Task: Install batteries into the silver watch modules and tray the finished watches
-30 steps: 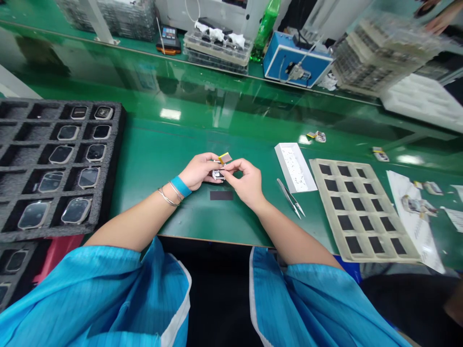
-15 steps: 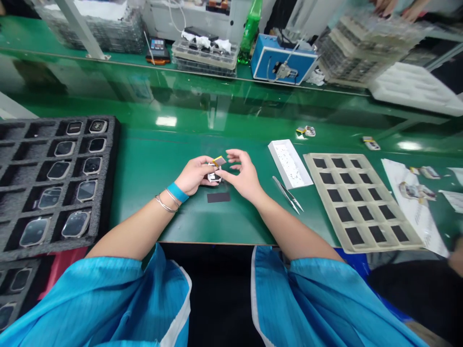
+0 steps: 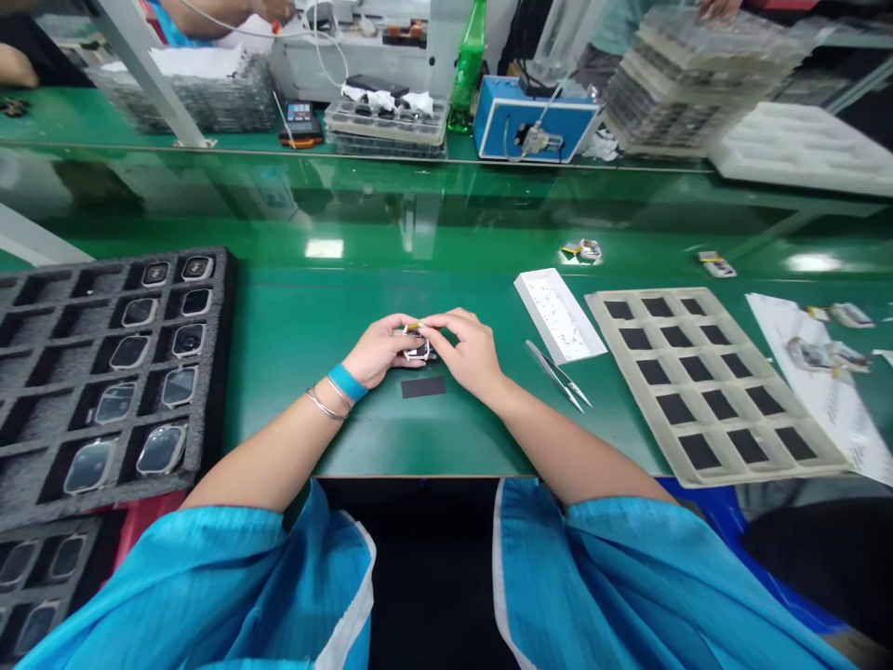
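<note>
The left hand [image 3: 380,352] and right hand [image 3: 471,352] are pressed together around a small silver-and-white metal-framed part [image 3: 417,349], pinching it between their fingers. The right fingertips [image 3: 438,326] bear on its upper side, and a sliver of yellow tab [image 3: 414,327] shows at its top edge. The fingers hide most of the part, so its exact form cannot be told. It is held just above the tabletop, near the middle and toward the near edge, with a black rectangular strip [image 3: 422,387] lying just below the hands. A blue wristband [image 3: 347,382] and thin metal bangles [image 3: 325,406] circle the left wrist. To the right lie fine steel tweezers [image 3: 558,375], a white tray [image 3: 559,316] and a beige tray with black pads [image 3: 712,386]. Along the tabletop's left edge sits a black foam tray [image 3: 104,372] of watch-like units in separate cells. Blue sleeves [image 3: 628,577] cover the forearms' upper ends.
</note>
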Tool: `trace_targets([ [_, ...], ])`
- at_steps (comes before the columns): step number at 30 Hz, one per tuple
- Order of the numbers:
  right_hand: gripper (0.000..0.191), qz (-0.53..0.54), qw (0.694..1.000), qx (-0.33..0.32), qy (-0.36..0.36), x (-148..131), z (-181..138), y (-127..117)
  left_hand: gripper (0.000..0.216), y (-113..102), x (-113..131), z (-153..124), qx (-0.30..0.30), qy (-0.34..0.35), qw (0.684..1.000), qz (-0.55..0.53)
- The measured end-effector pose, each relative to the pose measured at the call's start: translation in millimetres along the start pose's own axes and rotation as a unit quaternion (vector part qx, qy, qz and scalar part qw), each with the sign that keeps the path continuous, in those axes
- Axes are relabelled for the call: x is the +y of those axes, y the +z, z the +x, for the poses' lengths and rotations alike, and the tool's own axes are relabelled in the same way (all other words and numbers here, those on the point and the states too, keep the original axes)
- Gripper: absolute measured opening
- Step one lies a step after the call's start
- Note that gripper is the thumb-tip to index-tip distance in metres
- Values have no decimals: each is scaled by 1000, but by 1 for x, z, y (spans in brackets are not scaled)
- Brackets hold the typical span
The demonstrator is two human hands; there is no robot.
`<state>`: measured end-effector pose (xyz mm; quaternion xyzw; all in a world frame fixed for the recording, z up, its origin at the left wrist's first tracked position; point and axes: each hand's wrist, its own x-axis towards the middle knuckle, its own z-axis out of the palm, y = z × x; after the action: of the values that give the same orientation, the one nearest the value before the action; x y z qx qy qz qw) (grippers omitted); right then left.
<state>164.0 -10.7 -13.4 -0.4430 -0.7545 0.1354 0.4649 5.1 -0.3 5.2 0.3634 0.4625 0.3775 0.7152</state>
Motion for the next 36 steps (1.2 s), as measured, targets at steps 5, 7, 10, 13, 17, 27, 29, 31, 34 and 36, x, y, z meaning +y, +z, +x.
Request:
trace_targets([
  [5,18,-111,987,-74,-85,2,-1,0,26,-6,5,2,-14,-42,994,-98],
  [7,19,-128,983,-99,-83,2,0,-1,26,-9,6,4,-26,-54,990,-126],
  [10,15,-85,990,-100,-53,3,0,-1,21,-11,6,4,-32,-36,992,-118],
  [13,12,19,997,-66,30,8,0,1,31,-11,3,4,-46,2,995,-91],
  [17,54,246,947,-108,175,18,1,5,48,-13,0,4,-69,37,995,-56],
  [27,63,289,928,-86,218,7,-6,8,45,-9,-5,8,-94,91,990,-60],
  [29,67,270,937,-84,205,10,-7,8,42,-10,3,3,-88,93,991,-46],
  [31,70,254,944,-102,183,15,-6,7,40,-17,16,-11,-66,102,991,-46],
  [34,64,180,963,-139,142,23,-7,6,36,-44,37,-50,-8,159,982,-97],
  [36,58,92,976,-173,98,25,-8,6,39,-75,48,-82,49,205,972,-104],
])
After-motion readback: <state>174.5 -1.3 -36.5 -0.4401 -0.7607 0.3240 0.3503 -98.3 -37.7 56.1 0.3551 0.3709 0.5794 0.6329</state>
